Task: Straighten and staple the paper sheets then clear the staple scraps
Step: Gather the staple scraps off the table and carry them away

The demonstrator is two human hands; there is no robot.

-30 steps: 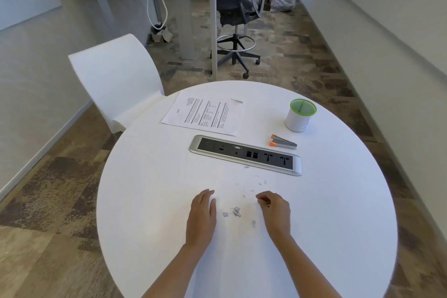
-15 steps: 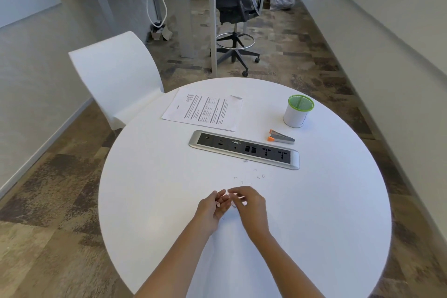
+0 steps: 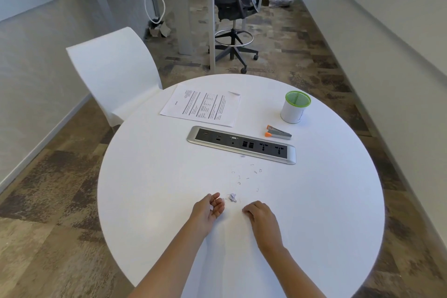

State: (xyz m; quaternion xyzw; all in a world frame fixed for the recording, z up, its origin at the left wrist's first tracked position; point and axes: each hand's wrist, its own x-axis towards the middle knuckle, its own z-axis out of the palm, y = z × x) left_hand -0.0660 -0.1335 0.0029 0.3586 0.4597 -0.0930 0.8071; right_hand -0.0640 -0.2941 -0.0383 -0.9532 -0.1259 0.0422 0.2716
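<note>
The person is holding the left hand (image 3: 208,209) palm-up and loosely cupped, fingers relaxed, probably to serve as a tray: one small scrap (image 3: 211,207) is lying in it. The right hand (image 3: 260,215) is resting knuckles-up with fingers curled to the table (image 3: 157,176); whether they are pinching a staple cannot be told. A crumpled scrap (image 3: 232,197) is lying just beyond the left fingertips, and loose staples (image 3: 239,183) are scattered farther out. Well beyond both hands, past the socket panel (image 3: 242,145), the paper sheets (image 3: 203,107) and stapler (image 3: 278,133) are lying set aside, near a green-rimmed cup (image 3: 294,111). The round white tabletop is standing on patchy carpet, a white chair (image 3: 113,68) beside it.
</note>
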